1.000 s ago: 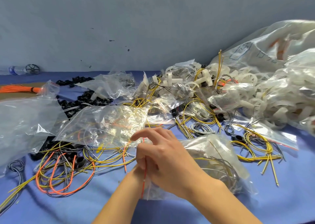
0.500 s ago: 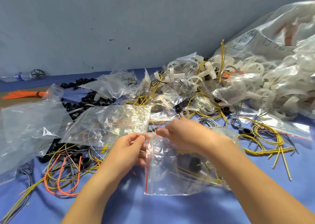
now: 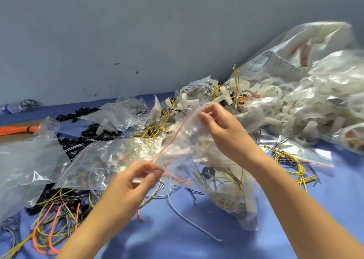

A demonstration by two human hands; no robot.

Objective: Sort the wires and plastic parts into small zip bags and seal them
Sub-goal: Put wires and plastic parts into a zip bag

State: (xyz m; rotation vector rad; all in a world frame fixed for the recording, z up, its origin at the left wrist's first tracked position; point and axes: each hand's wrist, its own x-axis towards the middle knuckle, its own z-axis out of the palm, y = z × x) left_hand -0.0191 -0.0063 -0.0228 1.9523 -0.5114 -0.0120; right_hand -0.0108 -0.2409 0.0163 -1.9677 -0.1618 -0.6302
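A small clear zip bag (image 3: 220,172) with a red seal line hangs above the blue cloth, filled with yellow and grey wires, a black part and a white plastic piece. My left hand (image 3: 136,178) pinches the near end of its red strip. My right hand (image 3: 218,125) pinches the far end, higher up, so the strip runs taut and slanted between them. Loose yellow, orange and grey wires (image 3: 53,215) lie at the lower left, and a pile of white plastic parts (image 3: 275,105) sits behind the bag.
Empty clear bags (image 3: 98,160) lie at the left over black plastic rings (image 3: 94,136). A big plastic sack (image 3: 307,58) of parts fills the right. An orange wire bundle (image 3: 17,129) lies at the far left. Bare blue cloth (image 3: 177,243) shows near me.
Both hands lifted the bag off the cloth and drew apart along the red strip; the right hand went up and away, the left stayed near. The view tilted.
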